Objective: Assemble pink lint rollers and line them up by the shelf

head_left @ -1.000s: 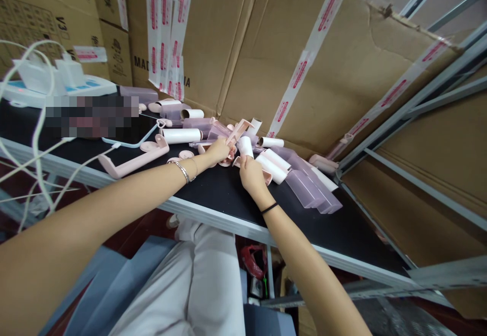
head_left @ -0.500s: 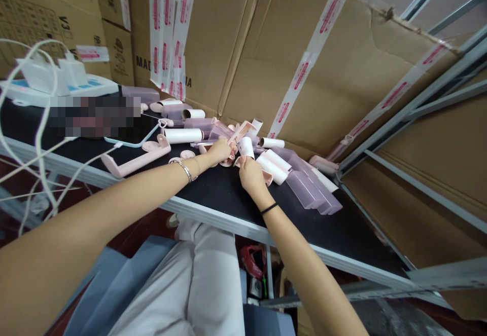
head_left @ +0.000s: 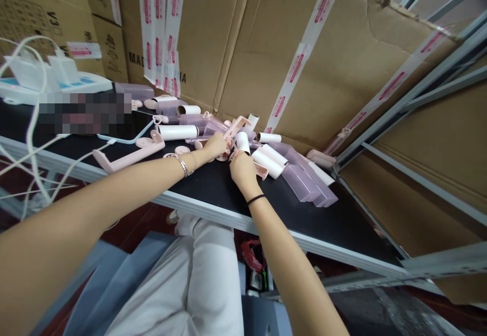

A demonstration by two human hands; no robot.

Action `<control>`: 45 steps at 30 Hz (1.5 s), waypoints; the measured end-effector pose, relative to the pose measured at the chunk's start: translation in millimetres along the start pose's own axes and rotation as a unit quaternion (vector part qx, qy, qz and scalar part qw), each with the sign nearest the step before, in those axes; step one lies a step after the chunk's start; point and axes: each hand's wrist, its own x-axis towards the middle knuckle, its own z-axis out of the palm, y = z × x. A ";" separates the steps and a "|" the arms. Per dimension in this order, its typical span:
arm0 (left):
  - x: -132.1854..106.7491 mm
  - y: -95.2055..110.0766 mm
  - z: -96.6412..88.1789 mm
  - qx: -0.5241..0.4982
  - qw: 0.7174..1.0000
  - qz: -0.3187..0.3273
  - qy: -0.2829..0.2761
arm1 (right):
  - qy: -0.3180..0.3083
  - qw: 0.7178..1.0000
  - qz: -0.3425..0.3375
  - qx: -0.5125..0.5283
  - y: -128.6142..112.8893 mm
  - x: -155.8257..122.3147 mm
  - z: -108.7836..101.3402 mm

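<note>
My left hand (head_left: 216, 146) is closed on a pink plastic holder (head_left: 237, 126), a long bar with a turned-up end, slanting up and to the right. Just right of it, my right hand (head_left: 243, 170) has its fingers pinched together close to the left fingertips. Whatever it grips, if anything, is hidden by the fingers. A white roll (head_left: 242, 142) stands right behind the right hand. Another pink part (head_left: 261, 172) shows beside that hand. Small round pink caps (head_left: 182, 150) lie left of the left wrist's far side.
White rolls (head_left: 268, 162) and translucent purple covers (head_left: 300, 183) lie to the right. Another pink holder (head_left: 131, 161) and a white roll (head_left: 177, 132) are on the left. A phone (head_left: 125, 125), cables (head_left: 32, 128) and a power strip (head_left: 95, 81) sit far left. Cardboard (head_left: 213, 37) walls the back.
The view has shifted slightly. My right hand has moved a little left, its fingertips now closer to my left hand. The left hand still grips the pink holder.
</note>
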 end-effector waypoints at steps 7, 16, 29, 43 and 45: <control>-2.1 0.7 -3.7 0.072 0.996 0.052 0.000 | 0.020 1.000 -0.007 -0.020 0.0 -3.3 -0.7; 6.7 -7.6 -3.2 0.105 0.992 0.058 0.034 | 0.020 0.999 -0.006 -0.024 -1.4 -3.1 3.9; -8.5 9.1 -14.3 0.212 0.974 0.085 -0.002 | 0.138 0.985 -0.009 0.104 26.1 4.3 -21.0; -42.8 53.3 -27.0 0.001 0.965 0.159 -0.207 | 0.255 0.915 0.000 0.311 34.6 18.4 -30.3; -42.6 48.1 -25.9 -0.035 0.958 0.174 -0.224 | 0.231 0.872 0.017 0.432 29.5 19.2 -24.9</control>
